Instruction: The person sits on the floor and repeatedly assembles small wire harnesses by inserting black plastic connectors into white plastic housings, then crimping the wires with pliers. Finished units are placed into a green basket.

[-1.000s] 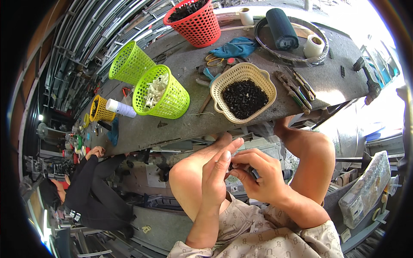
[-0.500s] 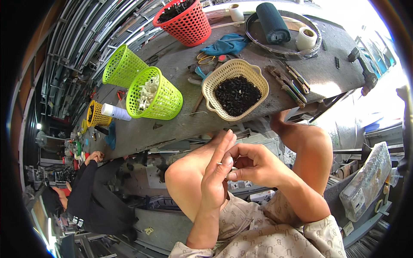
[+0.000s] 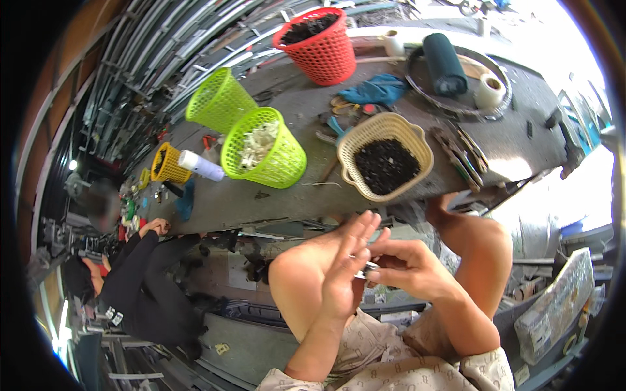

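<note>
Above my lap, my left hand (image 3: 345,274) is raised with its fingers stretched upward, while its thumb bends in against a small black-and-white part (image 3: 369,268). My right hand (image 3: 409,266) pinches that same part from the other side between thumb and fingers. Much of the part is hidden by the fingers and its exact kind is unclear. Just beyond my hands, at the table's near edge, stands a beige plastic basket (image 3: 417,155) with many small black pieces (image 3: 386,167). Left of it, a lime-green basket (image 3: 287,156) contains white plastic fittings (image 3: 258,144).
A second green basket (image 3: 218,101) and a red basket (image 3: 326,58) of black pieces stand farther back. Pliers (image 3: 460,156) lie right of the beige basket, near a hoop (image 3: 479,114) around a dark roll (image 3: 445,65). Another person (image 3: 143,287) sits at the left.
The view has shifted, so the table's things appear farther right and lower. My left fingers have spread a little, and the part between my hands shows more of its dark side.
</note>
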{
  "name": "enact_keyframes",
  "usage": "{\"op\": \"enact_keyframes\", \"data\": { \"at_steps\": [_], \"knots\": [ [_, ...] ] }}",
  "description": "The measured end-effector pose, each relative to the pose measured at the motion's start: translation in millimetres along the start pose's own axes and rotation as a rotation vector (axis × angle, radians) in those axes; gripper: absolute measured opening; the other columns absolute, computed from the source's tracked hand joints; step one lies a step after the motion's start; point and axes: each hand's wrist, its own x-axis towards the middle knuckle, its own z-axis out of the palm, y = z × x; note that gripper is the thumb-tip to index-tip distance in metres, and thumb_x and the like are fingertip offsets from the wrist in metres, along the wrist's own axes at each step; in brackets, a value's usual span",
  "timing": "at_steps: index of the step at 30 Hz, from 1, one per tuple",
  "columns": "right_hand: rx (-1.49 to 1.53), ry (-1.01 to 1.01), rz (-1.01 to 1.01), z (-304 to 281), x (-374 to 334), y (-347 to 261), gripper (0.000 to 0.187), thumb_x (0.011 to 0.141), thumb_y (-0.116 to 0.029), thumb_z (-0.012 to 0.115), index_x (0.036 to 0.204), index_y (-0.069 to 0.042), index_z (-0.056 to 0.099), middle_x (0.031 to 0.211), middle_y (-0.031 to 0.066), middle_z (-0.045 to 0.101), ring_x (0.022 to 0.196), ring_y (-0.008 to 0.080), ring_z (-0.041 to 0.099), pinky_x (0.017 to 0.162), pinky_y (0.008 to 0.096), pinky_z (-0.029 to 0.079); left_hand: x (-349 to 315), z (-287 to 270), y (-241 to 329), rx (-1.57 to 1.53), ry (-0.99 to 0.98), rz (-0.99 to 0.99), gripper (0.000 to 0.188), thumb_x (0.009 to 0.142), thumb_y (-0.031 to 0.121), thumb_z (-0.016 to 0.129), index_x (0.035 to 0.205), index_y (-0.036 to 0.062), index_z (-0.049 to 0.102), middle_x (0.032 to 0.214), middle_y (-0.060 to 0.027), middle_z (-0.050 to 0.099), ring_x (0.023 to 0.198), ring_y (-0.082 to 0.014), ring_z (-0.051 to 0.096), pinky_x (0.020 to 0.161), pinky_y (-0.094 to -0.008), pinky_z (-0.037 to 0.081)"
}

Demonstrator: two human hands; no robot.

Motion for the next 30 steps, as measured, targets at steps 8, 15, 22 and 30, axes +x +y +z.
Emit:
{"op": "enact_keyframes", "data": {
  "at_steps": [8, 15, 22, 30],
  "knots": [
    [0.073, 0.057, 0.043, 8, -1, 1, 0.034, 0.099, -0.005, 0.074, 0.13, 0.007, 0.067, 0.101, 0.0069, 0.075, 0.092, 0.0138, 0.072, 0.082, 0.027, 0.058, -1, -15, -18, 0.051, 0.018, 0.086, 0.08, 0.11, 0.057, 0.044, 0.165, 0.0033, 0.025, 0.17, -0.0223, 0.027, 0.154, -0.0377, 0.036, 0.121, -0.047, 0.037],
    [0.064, 0.164, -0.029, 14, 8, 11, 0.032, 0.099, 0.0, 0.07, 0.13, 0.008, 0.065, 0.108, 0.0122, 0.074, 0.09, 0.0153, 0.073, 0.083, 0.03, 0.06, -2, -27, -25, 0.101, 0.098, 0.22, 0.071, 0.11, 0.047, 0.055, 0.16, 0.0007, 0.036, 0.158, -0.0199, 0.046, 0.142, -0.0297, 0.052, 0.116, -0.0417, 0.045],
    [-0.11, 0.183, -0.143, 17, 7, 9, 0.051, 0.091, 0.01, 0.063, 0.142, 0.008, 0.058, 0.131, 0.0151, 0.065, 0.108, 0.0194, 0.072, 0.096, 0.0311, 0.058, -8, -31, -16, 0.26, 0.197, 0.115, 0.042, 0.11, 0.013, 0.06, 0.149, -0.0004, 0.051, 0.127, -0.0074, 0.068, 0.114, -0.0125, 0.066, 0.096, -0.0274, 0.055],
    [-0.154, 0.17, -0.236, 22, 8, 14, 0.055, 0.09, 0.006, 0.063, 0.144, 0.01, 0.057, 0.134, 0.0157, 0.059, 0.114, 0.0214, 0.069, 0.099, 0.0305, 0.055, -8, -29, -14, 0.494, 0.235, 0.337, 0.044, 0.104, 0.005, 0.066, 0.146, 0.0047, 0.054, 0.12, -0.0091, 0.07, 0.102, -0.01, 0.067, 0.083, -0.0256, 0.055]
  ]
}}
